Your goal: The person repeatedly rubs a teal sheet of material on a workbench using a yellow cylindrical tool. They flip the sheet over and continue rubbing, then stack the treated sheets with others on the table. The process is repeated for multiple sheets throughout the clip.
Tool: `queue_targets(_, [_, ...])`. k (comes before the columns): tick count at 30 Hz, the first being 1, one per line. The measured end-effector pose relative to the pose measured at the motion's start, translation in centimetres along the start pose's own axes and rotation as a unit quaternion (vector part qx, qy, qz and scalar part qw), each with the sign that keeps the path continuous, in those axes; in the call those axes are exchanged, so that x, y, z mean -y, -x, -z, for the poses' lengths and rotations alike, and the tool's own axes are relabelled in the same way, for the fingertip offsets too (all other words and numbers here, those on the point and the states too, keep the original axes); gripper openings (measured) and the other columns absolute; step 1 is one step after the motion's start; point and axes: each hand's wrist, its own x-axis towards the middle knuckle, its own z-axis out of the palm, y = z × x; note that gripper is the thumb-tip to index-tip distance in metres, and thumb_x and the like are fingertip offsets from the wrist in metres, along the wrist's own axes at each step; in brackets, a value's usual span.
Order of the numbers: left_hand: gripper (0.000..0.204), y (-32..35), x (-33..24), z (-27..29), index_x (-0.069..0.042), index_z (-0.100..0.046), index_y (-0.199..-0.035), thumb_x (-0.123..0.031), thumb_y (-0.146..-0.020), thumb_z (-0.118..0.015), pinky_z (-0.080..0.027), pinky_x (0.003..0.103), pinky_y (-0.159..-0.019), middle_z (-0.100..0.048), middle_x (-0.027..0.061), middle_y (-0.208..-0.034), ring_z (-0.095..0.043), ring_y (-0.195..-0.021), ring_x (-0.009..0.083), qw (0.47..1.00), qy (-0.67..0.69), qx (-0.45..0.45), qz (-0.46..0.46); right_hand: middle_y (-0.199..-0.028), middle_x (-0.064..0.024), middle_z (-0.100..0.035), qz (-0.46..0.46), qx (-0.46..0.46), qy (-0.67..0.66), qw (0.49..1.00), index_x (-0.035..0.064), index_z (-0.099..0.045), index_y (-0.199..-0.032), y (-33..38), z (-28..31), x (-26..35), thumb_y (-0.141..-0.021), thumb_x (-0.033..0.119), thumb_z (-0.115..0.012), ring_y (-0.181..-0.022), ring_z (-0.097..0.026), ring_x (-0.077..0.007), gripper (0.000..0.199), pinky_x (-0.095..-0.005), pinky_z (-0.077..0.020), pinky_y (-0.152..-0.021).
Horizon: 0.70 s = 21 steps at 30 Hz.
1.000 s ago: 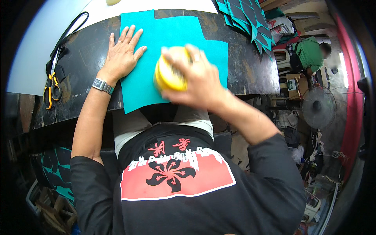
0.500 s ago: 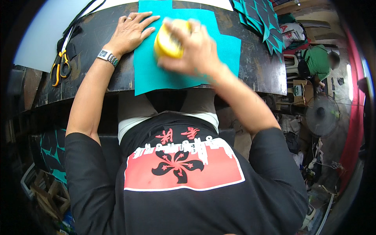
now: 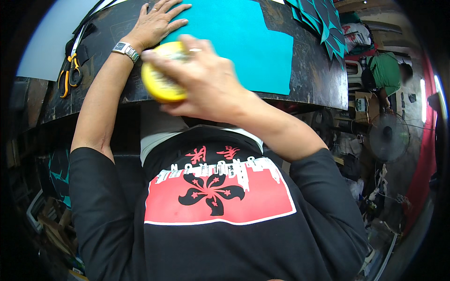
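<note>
A teal sheet (image 3: 253,51) with a stepped right side, like felt or fabric, lies flat on the dark worktable (image 3: 321,77). My left hand (image 3: 157,25) rests on its left edge, fingers spread and stretched out. In my right hand (image 3: 211,82) is a round, thick yellow disc (image 3: 157,84) with a pale top, gripped from its right side. The disc is at the near left corner of the sheet, close to the table's front edge. Motion smears the right hand and disc, so the exact kind and any contact below are unclear.
Scissors (image 3: 70,75) with orange-and-black handles lie on the left, beside a pale grey board (image 3: 42,51). Black-and-teal cut pieces (image 3: 323,25) are stacked at the far right. Beyond the table are a fan (image 3: 389,137) and a person in a green top (image 3: 386,72).
My right hand has swept the yellow disc left and nearer me, from the middle of the sheet to its near left corner. My left hand stays on the left edge.
</note>
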Motion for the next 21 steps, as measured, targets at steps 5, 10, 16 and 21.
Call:
queue_targets(5, [0.061,-0.2,-0.4,1.7,-0.017,-0.041,-0.153,-0.047,-0.101,-0.053,-0.022,0.072,-0.113,-0.039,0.0147,-0.157,-0.030,-0.148,0.0357,0.994,0.090,0.053,0.028,-0.133,-0.0249,-0.057,-0.188,0.031,0.151,0.970,0.0283,-0.052,-0.148,8.5,9.0,-6.6,-0.066,0.043,-0.090,-0.125,-0.055,-0.0440,0.092,-0.0517,-0.0528,-0.099])
queue_targets(10, [0.061,-0.3,-1.0,2.1,-0.017,-0.043,-0.152,-0.049,-0.101,-0.052,-0.023,0.072,-0.113,-0.040,0.0147,-0.157,-0.030,-0.148,0.0356,0.992,0.101,0.053,0.045,-0.130,-0.0227,-0.054,-0.251,-0.008,0.146,0.957,0.0218,-0.055,-0.146,10.5,11.8,-8.4,-0.067,0.044,-0.090,-0.119,-0.058,-0.0396,0.090,-0.0492,-0.0505,-0.102])
queue_targets(16, [0.061,-0.3,-0.6,1.1,-0.018,-0.043,-0.151,-0.050,-0.100,-0.053,-0.022,0.072,-0.113,-0.040,0.0130,-0.157,-0.030,-0.149,0.0344,0.992,0.105,0.052,0.049,-0.133,-0.0291,-0.055,-0.031,0.018,0.032,0.999,0.0268,-0.054,-0.147,1.6,0.8,0.9,-0.064,0.039,-0.092,-0.124,-0.053,-0.0486,0.091,-0.0521,-0.0520,-0.100])
queue_targets(21, [0.064,-0.9,0.2,1.3,-0.020,-0.040,-0.154,-0.052,-0.100,-0.054,-0.019,0.073,-0.114,-0.037,0.0122,-0.160,-0.026,-0.151,0.0341,0.992,0.117,0.052,0.008,-0.135,-0.0318,-0.048,-0.024,0.011,-0.005,1.000,0.0307,-0.054,-0.145,-2.9,-2.8,4.0,-0.061,0.034,-0.093,-0.111,-0.058,-0.0453,0.093,-0.0497,-0.0571,-0.089])
